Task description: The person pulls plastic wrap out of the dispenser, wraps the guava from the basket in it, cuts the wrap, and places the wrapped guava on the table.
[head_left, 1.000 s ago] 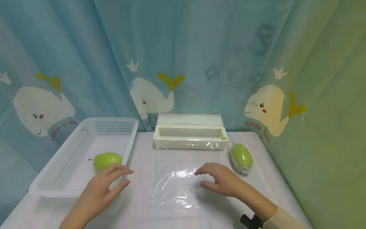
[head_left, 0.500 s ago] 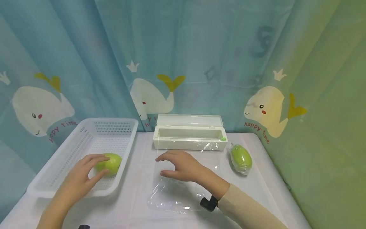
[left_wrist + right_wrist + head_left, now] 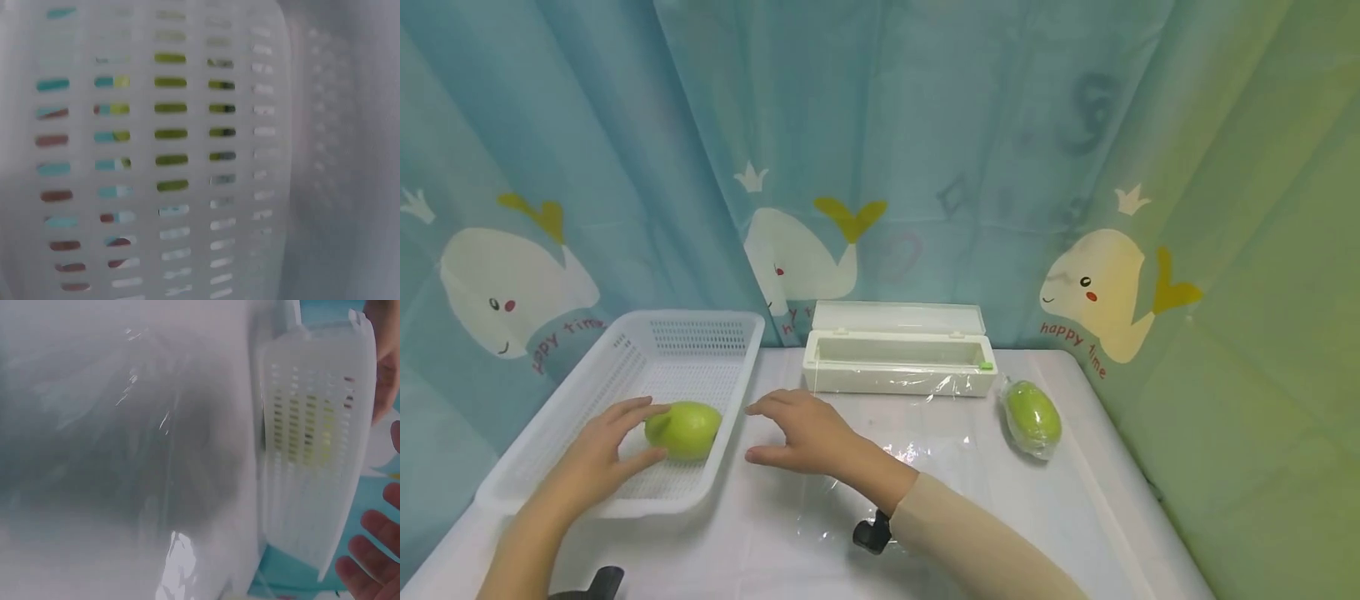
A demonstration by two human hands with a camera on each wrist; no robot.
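A smooth green fruit (image 3: 688, 431), pear-like in shape, lies in a white slotted plastic basket (image 3: 741, 367) at the left. My left hand (image 3: 597, 454) reaches over the basket, its thumb and fingers spread at the fruit's left end. Whether they touch it I cannot tell. My right hand (image 3: 808, 433) hovers just right of the basket, fingers loosely bent with nothing between them. Below it, clear cling film (image 3: 947, 446) lies spread over the table. In the left wrist view the basket wall (image 3: 194, 147) fills most of the picture. Right-hand fingertips (image 3: 369, 531) show in the right wrist view.
A white film dispenser (image 3: 898, 379) with raised lid and green slider stands at the table's back, film hanging over its front. A film-wrapped green fruit (image 3: 1032, 417) sits to its right. Blue and green curtains (image 3: 925, 167) with whale prints enclose the table.
My right hand has swept left across the film towards the basket. My left hand has shifted left to the fruit's end. The fruit has turned slightly in the basket.
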